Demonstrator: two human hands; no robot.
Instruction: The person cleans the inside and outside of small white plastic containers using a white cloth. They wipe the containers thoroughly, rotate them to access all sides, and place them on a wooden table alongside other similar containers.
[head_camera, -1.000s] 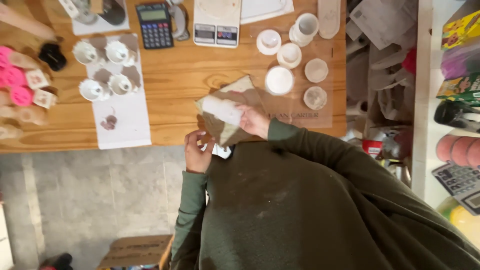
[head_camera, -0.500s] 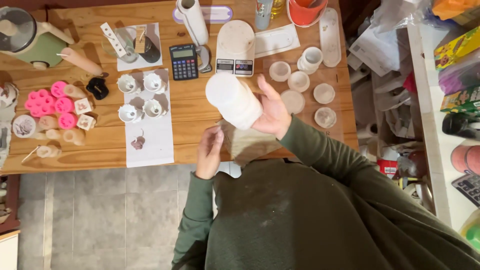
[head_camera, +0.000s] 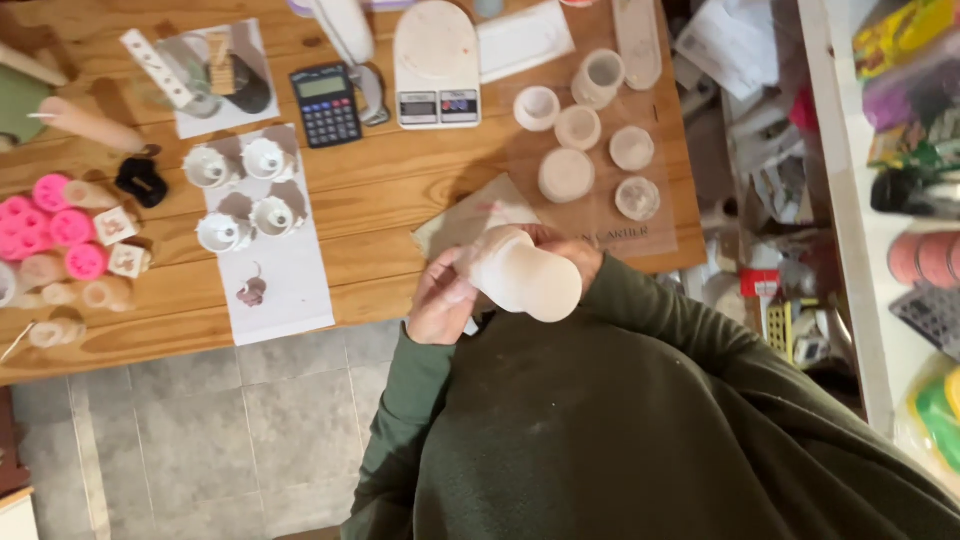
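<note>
Head view, looking straight down over a green-sleeved torso at the near edge of the wooden bench (head_camera: 400, 190).

Both hands are up at chest height, together on one pale, cream-coloured cylindrical cast piece (head_camera: 525, 275). The right hand (head_camera: 570, 255) wraps it from behind, fingers closed round the body. The left hand (head_camera: 440, 300) presses on its near end, fingertips on the surface. The piece is tilted, its flat round face turned toward the camera. It sits clear of the bench, over the near edge, just this side of the tan sheet of paper (head_camera: 470, 215).

My read: the step in hand is working or inspecting the piece by hand, rubbing or smoothing the surface. I cannot tell whether the left hand holds any tool.

Beyond the tan sheet, toward the far side: a digital scale (head_camera: 436, 65), with a black calculator (head_camera: 327, 105) just left of it. Right of the scale stands a cluster of round white moulds and discs (head_camera: 580, 150). Well left of the tan sheet, four small white cups (head_camera: 240, 190) rest on a white paper strip; pink silicone moulds (head_camera: 55, 225) sit further left.

Next move, as I judge it, calls for a firm right-hand grip while the piece is turned for the left.
</note>
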